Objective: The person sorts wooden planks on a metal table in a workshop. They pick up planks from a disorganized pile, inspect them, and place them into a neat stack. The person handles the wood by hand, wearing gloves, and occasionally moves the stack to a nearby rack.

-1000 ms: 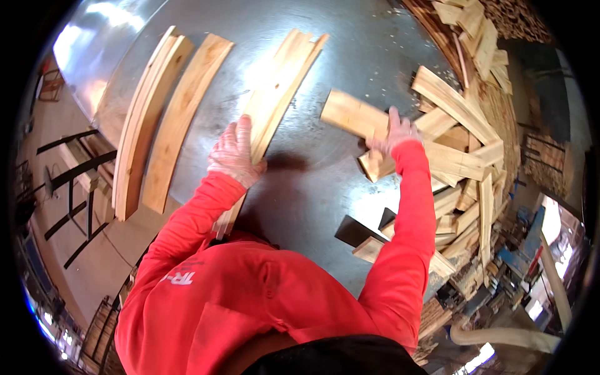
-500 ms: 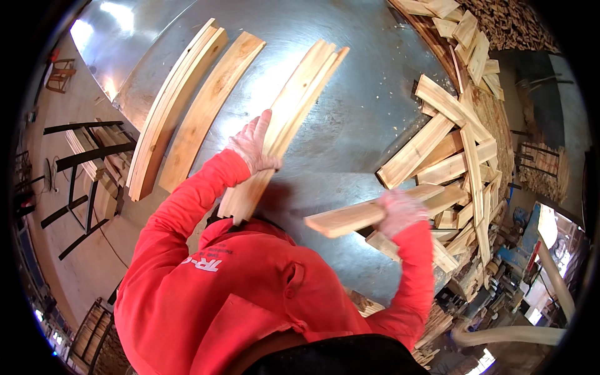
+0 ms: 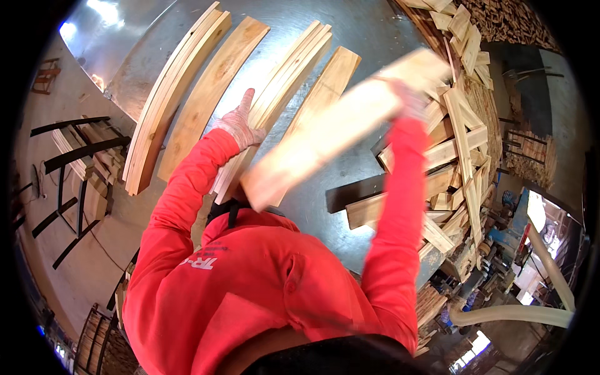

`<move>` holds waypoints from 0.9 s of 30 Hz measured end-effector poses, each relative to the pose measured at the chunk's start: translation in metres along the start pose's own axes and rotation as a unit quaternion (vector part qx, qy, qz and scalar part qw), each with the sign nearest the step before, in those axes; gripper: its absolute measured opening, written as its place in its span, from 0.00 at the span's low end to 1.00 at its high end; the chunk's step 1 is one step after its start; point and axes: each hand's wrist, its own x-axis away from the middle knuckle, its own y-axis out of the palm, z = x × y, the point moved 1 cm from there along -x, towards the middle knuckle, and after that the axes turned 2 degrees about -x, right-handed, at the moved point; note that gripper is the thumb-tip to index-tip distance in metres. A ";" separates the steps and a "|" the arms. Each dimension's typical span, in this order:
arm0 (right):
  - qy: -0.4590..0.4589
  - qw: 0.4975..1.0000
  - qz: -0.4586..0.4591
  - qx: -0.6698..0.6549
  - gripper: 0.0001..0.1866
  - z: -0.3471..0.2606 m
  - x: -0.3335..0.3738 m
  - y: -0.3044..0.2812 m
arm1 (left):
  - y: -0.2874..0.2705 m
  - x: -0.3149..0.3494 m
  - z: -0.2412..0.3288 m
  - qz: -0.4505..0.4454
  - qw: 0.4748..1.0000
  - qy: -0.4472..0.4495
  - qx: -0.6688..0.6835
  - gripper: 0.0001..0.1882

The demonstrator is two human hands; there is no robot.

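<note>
My left hand [image 3: 237, 127], in a pale glove, rests against the left edge of a stack of narrow wooden boards [image 3: 284, 78]. Its fingers are spread, one stretched out along the stack. My right hand [image 3: 409, 103], smeared by motion, grips a wooden board [image 3: 325, 128] near its far end. This board slants in the air over the metal table [image 3: 369, 31], its near end by the left stack. Under it lies a single board [image 3: 331, 81], partly hidden. Left of my left hand are another single board [image 3: 212, 94] and a further stack of boards [image 3: 172, 100].
A jumbled heap of boards [image 3: 459, 150] covers the table's right side, with more pieces [image 3: 465, 37] beyond. Black metal racks [image 3: 78, 181] holding wood stand on the floor at left. A pale hose [image 3: 512, 315] and machinery are at lower right.
My right hand has lifted a board from the heap side and swung it up and left. A single board now shows right of the middle stack. My left hand has loosened and spread its fingers.
</note>
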 end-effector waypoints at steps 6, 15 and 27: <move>0.038 0.972 -0.013 -0.231 0.42 -0.088 0.065 0.157 | 0.000 0.033 0.001 0.048 0.990 -0.015 -0.128 0.62; 0.047 0.972 -0.200 -0.113 0.49 -0.079 0.162 0.180 | 0.011 0.041 0.021 0.012 0.991 -0.051 -0.122 0.57; 0.054 0.991 -0.037 0.120 0.69 -0.016 0.264 0.230 | 0.024 0.027 0.010 0.120 0.973 0.039 -0.194 0.55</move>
